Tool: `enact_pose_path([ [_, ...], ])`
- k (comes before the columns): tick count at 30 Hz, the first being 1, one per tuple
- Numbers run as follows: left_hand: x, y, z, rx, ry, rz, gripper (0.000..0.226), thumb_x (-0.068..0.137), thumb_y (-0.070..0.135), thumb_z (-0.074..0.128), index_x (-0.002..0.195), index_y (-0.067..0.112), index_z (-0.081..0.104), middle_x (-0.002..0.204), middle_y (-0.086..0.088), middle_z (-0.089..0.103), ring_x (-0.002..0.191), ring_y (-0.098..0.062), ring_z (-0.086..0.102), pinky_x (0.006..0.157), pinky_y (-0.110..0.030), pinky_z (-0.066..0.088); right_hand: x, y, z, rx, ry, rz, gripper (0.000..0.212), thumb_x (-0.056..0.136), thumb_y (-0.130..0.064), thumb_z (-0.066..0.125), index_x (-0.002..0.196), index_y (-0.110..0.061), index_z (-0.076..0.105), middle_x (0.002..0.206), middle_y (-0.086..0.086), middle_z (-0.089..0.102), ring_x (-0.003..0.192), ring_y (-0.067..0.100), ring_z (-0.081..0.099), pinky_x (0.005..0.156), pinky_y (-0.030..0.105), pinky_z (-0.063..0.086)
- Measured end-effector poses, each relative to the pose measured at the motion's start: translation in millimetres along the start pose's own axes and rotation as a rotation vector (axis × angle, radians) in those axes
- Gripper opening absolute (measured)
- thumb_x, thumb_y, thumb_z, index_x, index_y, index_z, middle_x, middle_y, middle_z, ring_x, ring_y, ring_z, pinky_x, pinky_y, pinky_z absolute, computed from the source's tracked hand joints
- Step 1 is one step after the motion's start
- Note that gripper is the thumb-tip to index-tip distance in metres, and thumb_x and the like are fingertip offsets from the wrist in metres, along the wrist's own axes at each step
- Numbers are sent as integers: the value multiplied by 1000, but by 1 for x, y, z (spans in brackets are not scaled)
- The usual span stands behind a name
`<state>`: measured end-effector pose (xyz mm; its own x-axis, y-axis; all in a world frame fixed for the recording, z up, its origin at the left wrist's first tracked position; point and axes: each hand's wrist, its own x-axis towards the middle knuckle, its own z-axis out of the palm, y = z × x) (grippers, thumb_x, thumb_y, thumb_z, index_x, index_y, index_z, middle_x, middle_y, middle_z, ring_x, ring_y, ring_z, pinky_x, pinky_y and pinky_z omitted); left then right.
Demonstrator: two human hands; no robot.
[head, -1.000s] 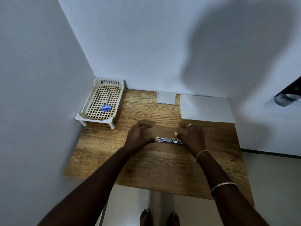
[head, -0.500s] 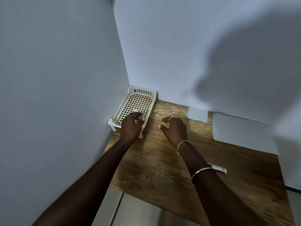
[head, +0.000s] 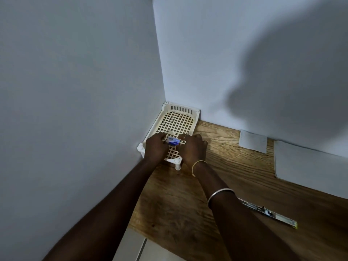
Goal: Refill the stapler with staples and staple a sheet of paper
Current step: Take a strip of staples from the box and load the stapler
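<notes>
Since 0.5 s ago: right hand (head: pixel 193 147) joins left hand (head: pixel 155 147) at staple box (head: pixel 173 141).

Box: over near end of lattice tray (head: pixel 177 121), pinched between both hands' fingertips. Long axis roughly 3-to-9 o'clock.

Stapler (head: pixel 271 213): open on table (head: pixel 235 176), at 4 o'clock from box, well apart. Long axis 10-to-4 o'clock.

Paper sheet (head: pixel 310 166): at 3 o'clock.

Step judged: fetching staples. Next: open box, extract strip.

A cream lattice tray (head: pixel 179 114) on short legs sits in the corner of the wooden table (head: pixel 235 178), at about eleven o'clock (pale walls (head: pixel 75 91) behind); tiled floor (head: pixel 131 247), apparently, at six.
</notes>
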<state>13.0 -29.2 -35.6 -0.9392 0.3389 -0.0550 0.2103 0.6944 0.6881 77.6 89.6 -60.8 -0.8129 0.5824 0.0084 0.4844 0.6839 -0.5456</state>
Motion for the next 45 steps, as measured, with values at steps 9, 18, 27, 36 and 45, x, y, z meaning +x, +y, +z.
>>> enact_pose_path([
  [9, 3, -2, 7, 48, -9, 15, 32, 87, -1, 57, 113, 10, 75, 110, -11, 75, 104, -26, 68, 73, -16, 32, 11, 0, 9, -38, 20, -31, 37, 84, -25, 67, 120, -34, 70, 118, 2, 72, 125, 26, 48, 93, 42, 34],
  [18, -7, 15, 3, -117, 32, 20, 44, 89, -5, 58, 130, 9, 66, 127, -10, 70, 121, -22, 64, 102, -28, 46, 5, 7, -18, 48, 121, -66, 42, 80, -28, 73, 122, -31, 69, 106, 2, 74, 116, 26, 54, 91, 42, 37],
  [27, -65, 67, -3, -521, -18, 124, 37, 84, 7, 79, 119, 14, 72, 113, -2, 74, 101, -14, 71, 88, -32, 57, -61, 36, -114, 632, 157, -24, 45, 74, -11, 86, 115, -21, 71, 103, -7, 77, 92, 4, 72, 84, 26, 59],
  [36, -152, 120, 13, -1068, -179, 132, 33, 82, -7, 76, 113, 1, 66, 105, -6, 79, 98, -18, 75, 80, -24, 58, -146, 65, -193, 833, 210, 27, 43, 75, -8, 87, 113, -16, 69, 103, 0, 77, 95, 10, 75, 88, 30, 60],
  [45, -196, 152, 15, -1192, -270, 289, 31, 76, 4, 82, 103, 7, 67, 100, -10, 78, 97, -23, 76, 78, -26, 59, -196, 81, -244, 683, 261, -40, 42, 71, -30, 89, 108, -33, 69, 99, -15, 77, 90, 3, 74, 83, 23, 60],
])
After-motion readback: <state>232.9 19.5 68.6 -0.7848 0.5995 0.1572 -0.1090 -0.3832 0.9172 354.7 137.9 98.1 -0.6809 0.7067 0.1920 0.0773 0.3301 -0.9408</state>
